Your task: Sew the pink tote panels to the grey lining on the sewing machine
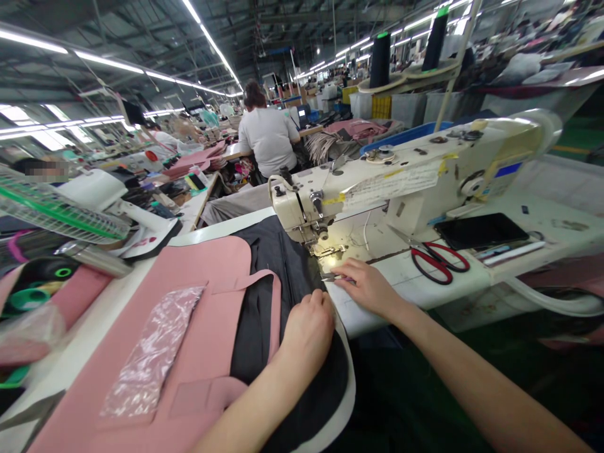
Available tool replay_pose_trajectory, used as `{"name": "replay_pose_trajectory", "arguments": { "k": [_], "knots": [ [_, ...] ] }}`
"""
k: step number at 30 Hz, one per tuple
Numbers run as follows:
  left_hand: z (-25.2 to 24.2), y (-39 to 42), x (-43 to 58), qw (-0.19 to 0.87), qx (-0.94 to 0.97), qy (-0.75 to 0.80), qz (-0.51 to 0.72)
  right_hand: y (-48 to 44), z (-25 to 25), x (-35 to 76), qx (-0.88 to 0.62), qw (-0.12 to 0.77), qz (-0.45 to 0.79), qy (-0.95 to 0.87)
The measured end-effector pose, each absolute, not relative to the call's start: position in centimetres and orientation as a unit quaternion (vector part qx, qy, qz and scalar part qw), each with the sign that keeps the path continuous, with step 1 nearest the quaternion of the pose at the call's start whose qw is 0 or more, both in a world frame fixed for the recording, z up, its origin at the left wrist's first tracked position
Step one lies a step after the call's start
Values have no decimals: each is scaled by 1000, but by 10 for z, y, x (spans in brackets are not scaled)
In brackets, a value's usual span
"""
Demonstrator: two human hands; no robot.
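A black fabric piece lies on the table under the needle of a white sewing machine. My left hand rests on the fabric's near right edge, fingers curled and pinching it. My right hand lies just in front of the presser foot, fingers closed round a small metal tool that looks like thread snips. A large pink leather panel with a strap lies to the left, overlapping the black fabric. A clear plastic bag sits on the pink panel.
Red-handled scissors and a dark phone lie on the machine table to the right. Black thread cones stand behind the machine. Green and black items and pink pieces crowd the left side. A person in a grey shirt sits ahead, back turned.
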State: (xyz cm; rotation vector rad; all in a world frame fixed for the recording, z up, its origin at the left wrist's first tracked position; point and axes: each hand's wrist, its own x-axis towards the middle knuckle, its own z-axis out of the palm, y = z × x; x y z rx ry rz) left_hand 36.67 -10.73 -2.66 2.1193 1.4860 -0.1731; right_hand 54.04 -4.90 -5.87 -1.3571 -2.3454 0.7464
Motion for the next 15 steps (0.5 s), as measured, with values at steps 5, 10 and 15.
{"name": "replay_pose_trajectory", "arguments": {
  "k": [5,10,15],
  "knots": [
    [-31,-108,367,267,789,550,-59,-47,-60,536,-435,165,268,-844],
    [-31,-110,359,297,779,553,3,-45,-57,533,-454,224,256,-823],
    [-25,-105,345,384,713,574,126,-43,-54,549,-581,167,97,-791]
  ]
}}
